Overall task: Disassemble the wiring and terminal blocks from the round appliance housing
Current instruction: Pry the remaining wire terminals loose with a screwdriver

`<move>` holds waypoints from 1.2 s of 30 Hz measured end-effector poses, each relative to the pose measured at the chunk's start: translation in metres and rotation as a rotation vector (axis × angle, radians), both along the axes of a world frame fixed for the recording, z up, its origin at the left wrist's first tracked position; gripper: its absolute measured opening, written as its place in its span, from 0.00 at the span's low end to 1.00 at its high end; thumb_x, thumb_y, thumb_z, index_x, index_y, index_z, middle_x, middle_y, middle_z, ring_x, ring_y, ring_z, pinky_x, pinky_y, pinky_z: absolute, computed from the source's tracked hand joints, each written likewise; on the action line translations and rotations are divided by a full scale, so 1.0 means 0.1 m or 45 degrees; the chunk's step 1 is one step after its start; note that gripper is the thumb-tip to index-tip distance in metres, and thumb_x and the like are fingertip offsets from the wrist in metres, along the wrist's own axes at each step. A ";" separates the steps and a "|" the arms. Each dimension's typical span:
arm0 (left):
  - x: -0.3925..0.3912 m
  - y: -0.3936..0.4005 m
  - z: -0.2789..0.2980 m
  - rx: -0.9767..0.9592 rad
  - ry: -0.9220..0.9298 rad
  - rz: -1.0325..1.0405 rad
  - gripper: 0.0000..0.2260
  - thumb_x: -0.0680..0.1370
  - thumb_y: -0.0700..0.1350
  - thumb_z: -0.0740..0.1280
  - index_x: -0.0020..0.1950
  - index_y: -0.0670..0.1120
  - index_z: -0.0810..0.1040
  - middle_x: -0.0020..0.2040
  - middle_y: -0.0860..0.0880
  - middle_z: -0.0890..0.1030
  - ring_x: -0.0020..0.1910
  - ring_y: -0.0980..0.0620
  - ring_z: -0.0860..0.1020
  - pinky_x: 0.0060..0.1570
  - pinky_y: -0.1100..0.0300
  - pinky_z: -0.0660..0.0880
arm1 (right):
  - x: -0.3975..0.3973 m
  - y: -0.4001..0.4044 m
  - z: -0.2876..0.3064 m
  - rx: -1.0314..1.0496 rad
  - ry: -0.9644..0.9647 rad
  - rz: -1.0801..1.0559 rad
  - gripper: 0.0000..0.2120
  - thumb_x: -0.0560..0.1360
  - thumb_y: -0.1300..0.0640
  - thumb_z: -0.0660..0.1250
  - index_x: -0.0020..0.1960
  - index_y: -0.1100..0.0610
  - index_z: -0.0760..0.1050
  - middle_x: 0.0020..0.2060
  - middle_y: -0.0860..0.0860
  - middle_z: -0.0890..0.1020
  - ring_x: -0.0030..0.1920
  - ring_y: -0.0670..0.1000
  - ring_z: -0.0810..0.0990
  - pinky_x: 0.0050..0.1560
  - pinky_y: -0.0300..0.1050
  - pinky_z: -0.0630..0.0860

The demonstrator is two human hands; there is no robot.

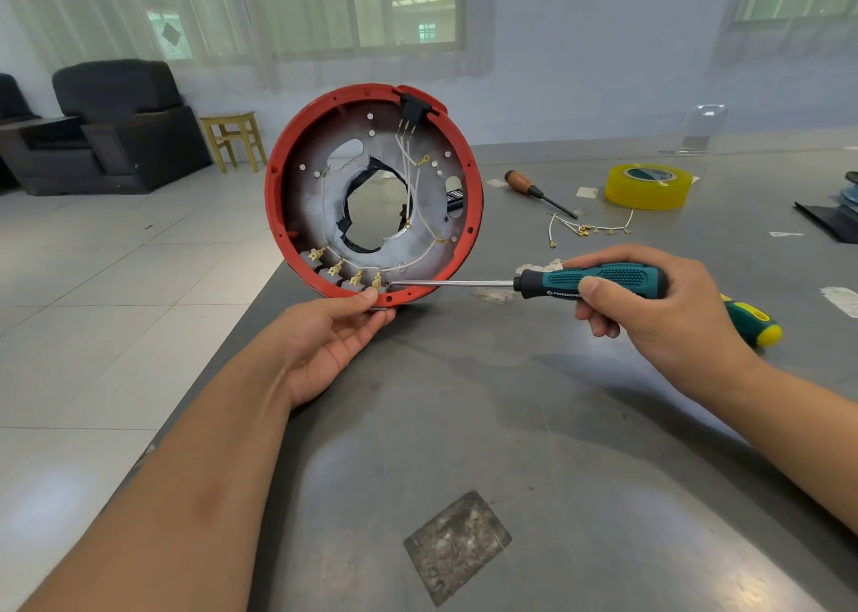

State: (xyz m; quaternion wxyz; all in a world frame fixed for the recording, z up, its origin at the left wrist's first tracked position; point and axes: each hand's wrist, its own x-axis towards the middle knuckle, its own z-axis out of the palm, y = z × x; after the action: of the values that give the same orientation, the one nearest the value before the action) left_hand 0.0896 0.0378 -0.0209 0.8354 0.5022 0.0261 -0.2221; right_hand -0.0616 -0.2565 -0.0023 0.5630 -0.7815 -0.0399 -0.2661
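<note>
the round red housing (373, 193) stands on edge at the near left corner of the grey worktop (534, 426), in the centre-left of the frame, its open side facing the camera. the left hand (332, 337) holds it from below, thumb on the inner lip of the lower rim and fingers curled under the outside. the right hand (650, 305) is wrapped round the teal handle of a screwdriver (599, 282), fingers clamped on the grip, with the long shaft lying level and its tip at the rightmost of four terminal blocks (343, 277) lined along the lower rim, each still carrying a brass connector. white wires (413, 184) run from these up to the black switch (413, 108) at the top rim.

the main risk, as i judge it, is the tip slipping: it sits very near the left thumb, so a push that skids off the block could drive straight into it. the housing rests only on its curved edge close to the worktop's corner, so sideways force could roll it or tip it off towards the floor. levering hard could also crack the plastic or tear a wire rather than free the connector.

to the right lie loose removed wires (589, 230), a wooden-handled tool (538, 192), a yellow tape roll (647, 186) and a second, yellow-ended screwdriver (754, 321) behind the right hand.
</note>
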 end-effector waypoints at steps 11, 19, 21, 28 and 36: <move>0.00 0.00 0.00 0.018 0.012 -0.036 0.12 0.72 0.33 0.73 0.55 0.33 0.83 0.52 0.39 0.87 0.49 0.44 0.88 0.40 0.63 0.83 | -0.04 0.04 0.05 -0.084 0.029 -0.017 0.09 0.76 0.53 0.72 0.52 0.39 0.84 0.39 0.51 0.86 0.35 0.51 0.84 0.35 0.37 0.80; -0.02 0.00 0.01 0.001 -0.006 -0.037 0.17 0.70 0.34 0.73 0.58 0.31 0.81 0.53 0.38 0.87 0.50 0.43 0.88 0.42 0.63 0.83 | -0.06 0.09 0.04 -0.005 0.018 0.024 0.14 0.68 0.43 0.72 0.53 0.42 0.85 0.40 0.53 0.86 0.35 0.53 0.84 0.36 0.39 0.80; -0.03 0.00 0.02 -0.012 -0.014 -0.026 0.19 0.68 0.34 0.74 0.58 0.30 0.80 0.53 0.37 0.87 0.50 0.42 0.88 0.42 0.63 0.83 | -0.05 0.10 0.03 -0.001 0.016 0.022 0.14 0.69 0.43 0.72 0.53 0.44 0.85 0.40 0.53 0.86 0.36 0.54 0.85 0.36 0.39 0.80; -0.05 -0.02 0.02 0.014 -0.055 -0.035 0.17 0.70 0.34 0.73 0.58 0.30 0.79 0.54 0.36 0.86 0.51 0.41 0.87 0.42 0.62 0.84 | -0.06 0.16 0.00 0.018 0.009 0.057 0.09 0.73 0.49 0.73 0.53 0.42 0.85 0.40 0.54 0.86 0.35 0.53 0.84 0.36 0.39 0.80; -0.07 -0.01 0.04 -0.060 -0.039 -0.031 0.16 0.70 0.33 0.72 0.57 0.29 0.80 0.54 0.37 0.87 0.52 0.43 0.87 0.41 0.61 0.84 | -0.03 0.11 0.00 0.075 -0.012 0.001 0.13 0.69 0.45 0.72 0.52 0.46 0.85 0.37 0.56 0.86 0.32 0.53 0.82 0.33 0.39 0.78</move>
State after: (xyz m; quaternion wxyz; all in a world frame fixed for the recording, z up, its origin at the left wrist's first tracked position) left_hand 0.0827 0.0364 -0.0169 0.8445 0.4860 0.0019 -0.2249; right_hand -0.0646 -0.2460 -0.0018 0.5856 -0.7633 -0.0352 -0.2706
